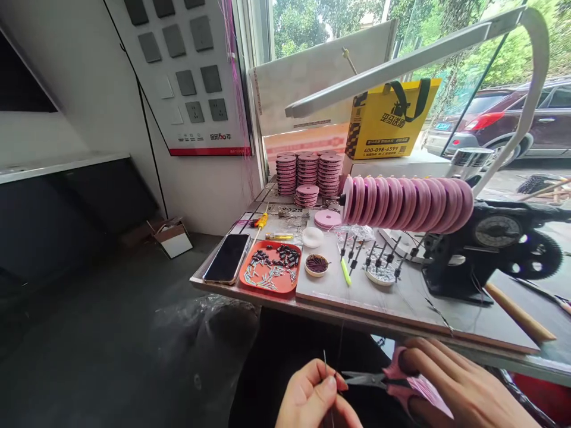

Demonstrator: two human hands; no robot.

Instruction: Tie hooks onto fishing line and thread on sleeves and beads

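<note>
At the bottom of the view, my left hand (pixel 313 395) pinches a thin dark line (pixel 325 359) between thumb and fingers. My right hand (pixel 464 380) has its fingers through the handles of pink scissors (pixel 397 380). The scissor blades point left and reach close to my left fingertips; whether they touch the line I cannot tell. Both hands are over my dark-clothed lap, below the table's front edge. On the board (pixel 321 291) above them lie a green-yellow pen-like tool (pixel 345 271) and a small dish of dark slim pieces (pixel 316 265).
A red tray (pixel 271 288) with small black and silvery parts sits beside a phone (pixel 227 258). Pink spools (pixel 408 203) line a black winding machine (pixel 459 261). Stacked pink discs (pixel 307 172), a yellow bag (pixel 388 128) and a white lamp arm (pixel 401 65) stand behind.
</note>
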